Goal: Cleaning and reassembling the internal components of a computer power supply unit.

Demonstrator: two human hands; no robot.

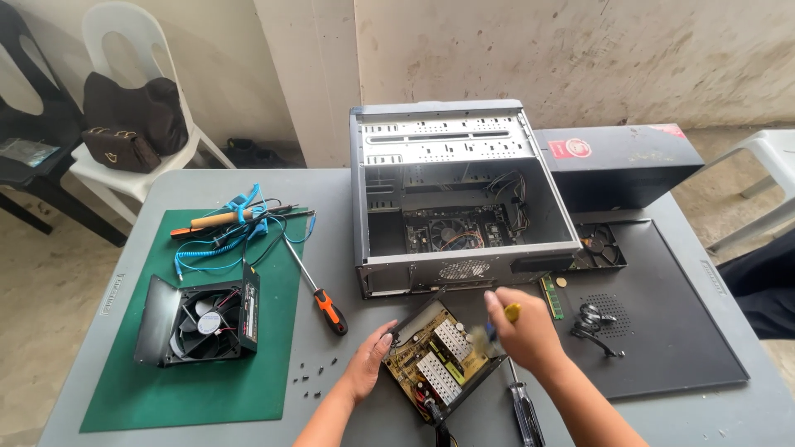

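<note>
Two hands work one bare circuit board (441, 358) in its open metal tray, between your fingers. Your left hand (367, 362) rests open against its left edge; your right hand (522, 329) is closed around a yellow-handled tool (512, 312). A slip could gouge components, and loose screws (315, 374) left of your fingers could scatter.
</note>
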